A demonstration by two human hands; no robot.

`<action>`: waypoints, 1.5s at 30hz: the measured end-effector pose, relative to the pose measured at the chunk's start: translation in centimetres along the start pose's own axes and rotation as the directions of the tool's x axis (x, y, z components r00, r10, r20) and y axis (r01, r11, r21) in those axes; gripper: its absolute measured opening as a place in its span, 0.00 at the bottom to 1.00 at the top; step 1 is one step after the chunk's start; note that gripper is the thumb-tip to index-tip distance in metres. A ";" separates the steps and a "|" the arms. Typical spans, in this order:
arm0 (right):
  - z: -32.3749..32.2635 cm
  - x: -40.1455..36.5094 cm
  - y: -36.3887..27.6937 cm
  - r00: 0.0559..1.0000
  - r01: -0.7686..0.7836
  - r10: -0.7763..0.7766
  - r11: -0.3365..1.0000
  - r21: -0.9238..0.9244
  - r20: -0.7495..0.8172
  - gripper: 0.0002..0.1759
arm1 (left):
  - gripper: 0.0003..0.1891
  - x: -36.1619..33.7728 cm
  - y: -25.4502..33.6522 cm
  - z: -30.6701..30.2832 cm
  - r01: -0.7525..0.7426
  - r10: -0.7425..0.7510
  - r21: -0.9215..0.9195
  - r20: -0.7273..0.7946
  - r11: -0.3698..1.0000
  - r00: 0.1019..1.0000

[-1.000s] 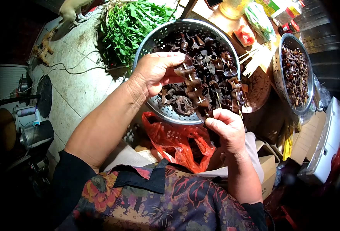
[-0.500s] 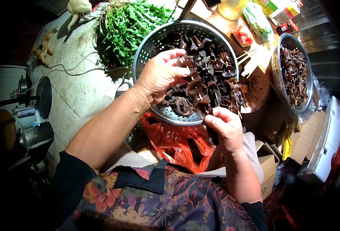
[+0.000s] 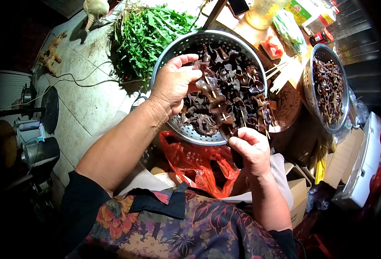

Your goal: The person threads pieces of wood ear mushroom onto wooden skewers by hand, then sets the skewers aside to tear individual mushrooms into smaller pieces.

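A bamboo skewer threaded with dark brown wood ear mushrooms [image 3: 215, 98] slants over a metal colander [image 3: 164, 64]. My left hand [image 3: 169, 88] is closed at its upper end, pinching a wood ear piece between thumb and fingers. At the lower end, my right hand [image 3: 254, 151] is closed around the skewer, with a mushroom under the thumb. Beneath, the colander holds loose wood ears [image 3: 201, 121] and several loaded skewers [image 3: 261, 112] along its right side. The skewer's tips are partly hidden by my fingers and the mushrooms.
A second colander [image 3: 308, 82] of filled skewers stands at right. Bare bamboo sticks [image 3: 283, 77] lie beside a brown basin [image 3: 287, 101]. Leafy greens [image 3: 149, 39] sit behind on the tiled floor, near a cable [image 3: 91, 84]. A red plastic bag [image 3: 186, 159] is below the colander.
The view has shifted slightly. My left hand has moved a little up and left along the skewer, so more of the threaded mushrooms shows between the hands. My right hand keeps its grip.
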State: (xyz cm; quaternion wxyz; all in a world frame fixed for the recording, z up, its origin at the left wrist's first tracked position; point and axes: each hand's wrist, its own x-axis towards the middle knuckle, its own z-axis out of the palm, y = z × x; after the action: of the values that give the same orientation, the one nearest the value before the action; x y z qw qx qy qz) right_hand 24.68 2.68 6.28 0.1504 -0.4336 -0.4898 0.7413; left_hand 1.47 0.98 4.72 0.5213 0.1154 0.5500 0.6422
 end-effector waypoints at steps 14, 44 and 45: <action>-0.1 -0.2 -0.3 0.999 -0.034 0.032 0.997 0.067 0.032 0.03 | 0.10 0.7 0.1 -0.9 0.075 -0.080 0.057 0.091 0.996 0.993; -0.7 0.0 -0.4 0.998 -0.041 0.043 0.998 -0.039 0.056 0.04 | 0.10 0.6 1.0 -1.3 0.159 -0.179 0.146 0.133 0.976 0.975; -0.7 0.0 -0.6 0.995 -0.064 0.064 0.998 -0.006 0.077 0.03 | 0.10 0.7 1.0 -1.4 0.166 -0.189 0.155 0.150 0.974 0.970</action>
State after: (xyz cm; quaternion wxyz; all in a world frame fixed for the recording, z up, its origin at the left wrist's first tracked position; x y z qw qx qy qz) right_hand 25.10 3.37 6.73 0.1068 -0.4202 -0.4823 0.7612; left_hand -0.35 0.85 4.78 0.6108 0.1544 0.5575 0.5406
